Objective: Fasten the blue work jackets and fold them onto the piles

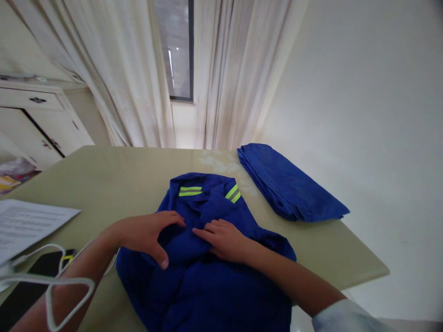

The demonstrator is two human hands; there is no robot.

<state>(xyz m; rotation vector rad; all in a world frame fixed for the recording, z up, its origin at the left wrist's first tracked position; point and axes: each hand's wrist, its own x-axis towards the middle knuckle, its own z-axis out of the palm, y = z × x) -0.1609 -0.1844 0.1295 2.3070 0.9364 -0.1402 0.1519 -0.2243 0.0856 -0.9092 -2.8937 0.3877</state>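
A blue garment (221,295) with yellow-green and grey reflective strips lies crumpled in front of me, spreading down past the bottom of the view. My left hand (152,235) is at its left side, thumb and fingers spread apart with nothing between them. On the middle of the cloth rests my right hand (221,237), palm down, its index finger stretched out and the others slightly bent. The right thumb is mostly hidden under the hand. Both hands are just below the reflective strips (191,191).
The pale table (114,175) also bears a folded blue cloth (287,184) at the right, near the white wall. Printed paper (27,226), a black flat object (31,281) and a looped white cable (69,281) are at the left. Curtains and a cabinet (41,115) stand beyond.
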